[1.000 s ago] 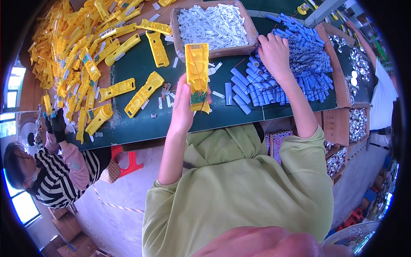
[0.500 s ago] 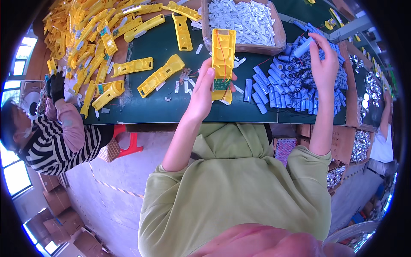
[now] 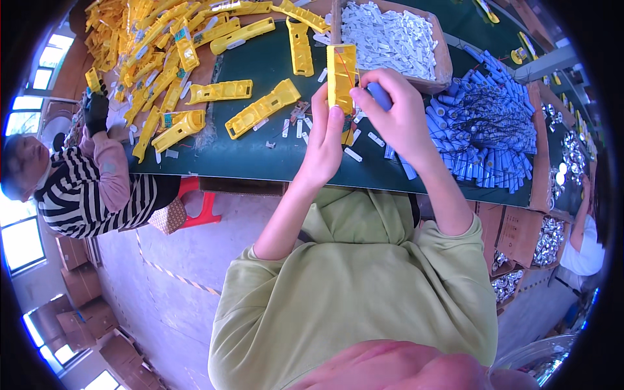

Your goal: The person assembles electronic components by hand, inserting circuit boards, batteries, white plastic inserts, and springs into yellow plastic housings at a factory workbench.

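My left hand [image 3: 324,146] grips a yellow plastic housing [image 3: 341,75] upright above the table, its hollow side showing, with a red wire along it. Fingers and thumb cover much of its lower half. Close against the housing's right side, my right hand [image 3: 402,120] is closed on a blue cylindrical battery [image 3: 379,96], partly hidden by the fingers. To the right lies a large heap of blue batteries [image 3: 481,130] with tangled black wires. More yellow housings [image 3: 263,109] lie to the left on the green table [image 3: 260,156].
A cardboard box [image 3: 443,62] of small white strips stands at the back. Yellow housings [image 3: 140,39] are piled at the far left, near a co-worker's gloved hand [image 3: 95,114]. Loose white strips [image 3: 353,155] lie near my hands. Silvery parts [image 3: 565,156] lie at the right.
My right hand has moved left from the battery heap to the yellow housing, bringing a blue battery. My left hand still holds the housing. The view has shifted slightly.
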A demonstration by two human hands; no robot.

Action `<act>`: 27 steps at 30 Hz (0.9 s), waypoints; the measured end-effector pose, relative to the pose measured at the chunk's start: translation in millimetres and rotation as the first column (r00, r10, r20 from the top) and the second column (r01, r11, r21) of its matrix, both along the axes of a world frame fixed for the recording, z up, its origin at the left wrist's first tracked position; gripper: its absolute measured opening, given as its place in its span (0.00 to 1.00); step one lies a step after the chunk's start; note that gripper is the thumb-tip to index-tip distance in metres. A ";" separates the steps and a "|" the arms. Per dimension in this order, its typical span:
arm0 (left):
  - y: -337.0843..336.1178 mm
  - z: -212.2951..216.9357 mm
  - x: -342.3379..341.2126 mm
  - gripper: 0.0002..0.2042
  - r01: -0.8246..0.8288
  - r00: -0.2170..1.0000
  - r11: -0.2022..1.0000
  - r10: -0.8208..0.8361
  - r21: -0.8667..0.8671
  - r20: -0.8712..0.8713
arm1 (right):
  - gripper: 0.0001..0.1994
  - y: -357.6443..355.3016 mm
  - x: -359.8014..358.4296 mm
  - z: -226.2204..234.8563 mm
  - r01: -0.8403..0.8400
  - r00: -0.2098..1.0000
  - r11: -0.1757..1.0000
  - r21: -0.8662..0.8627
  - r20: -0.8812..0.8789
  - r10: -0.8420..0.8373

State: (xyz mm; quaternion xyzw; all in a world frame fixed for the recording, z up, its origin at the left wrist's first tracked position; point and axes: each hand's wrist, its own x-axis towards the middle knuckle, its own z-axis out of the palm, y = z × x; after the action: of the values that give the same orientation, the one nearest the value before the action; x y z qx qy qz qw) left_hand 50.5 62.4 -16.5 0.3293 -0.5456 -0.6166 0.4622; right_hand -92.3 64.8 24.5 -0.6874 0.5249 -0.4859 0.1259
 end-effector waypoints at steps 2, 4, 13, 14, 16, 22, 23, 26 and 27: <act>-1.0 -2.1 2.7 0.20 0.010 0.998 0.998 -0.006 -0.069 0.057 | 0.08 0.6 9.8 -9.5 0.043 0.999 0.999 0.022 0.027 -0.043; -1.4 -5.3 4.4 0.20 0.007 0.998 0.997 -0.001 -0.079 0.066 | 0.07 -0.4 14.9 -14.1 0.004 0.970 0.988 0.157 0.240 -0.042; 2.4 2.2 3.7 0.19 -0.052 0.998 0.998 0.051 0.030 0.020 | 0.07 2.6 23.0 -33.1 -0.075 0.910 0.958 0.278 0.412 -0.049; 2.4 1.2 0.2 0.19 -0.100 0.994 0.995 0.101 -0.015 0.039 | 0.06 4.0 29.7 -34.1 0.071 0.956 0.987 0.142 0.273 -0.108; -2.0 -2.3 -1.9 0.19 -0.144 0.987 0.988 0.148 -0.059 0.058 | 0.05 5.1 37.7 -35.4 0.198 0.971 0.980 -0.016 0.141 -0.194; -18.5 -13.5 -4.2 0.19 -0.176 0.984 0.983 0.177 0.052 -0.024 | 0.05 11.8 49.9 -40.0 0.273 0.935 0.962 -0.015 -0.232 -0.269; -19.8 -11.1 -5.4 0.19 -0.154 0.985 0.982 0.162 0.111 -0.066 | 0.06 10.5 49.7 -39.5 0.275 0.928 0.961 -0.019 -0.258 -0.270; -20.4 2.8 -7.6 0.19 -0.101 0.988 0.957 0.128 0.272 -0.085 | 0.06 8.9 44.6 -44.2 0.236 0.925 0.969 -0.069 -0.290 -0.246; -23.0 0.1 -6.3 0.19 -0.100 0.988 0.957 0.127 0.273 -0.084 | 0.06 9.9 44.8 -44.8 0.238 0.925 0.969 -0.068 -0.289 -0.247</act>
State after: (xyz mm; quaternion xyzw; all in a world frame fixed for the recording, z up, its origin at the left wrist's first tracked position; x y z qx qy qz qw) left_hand 44.3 39.4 -16.4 0.3879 -0.4136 -0.6730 0.4750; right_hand -47.5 74.7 -20.3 -0.6841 0.6108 -0.3978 -0.0258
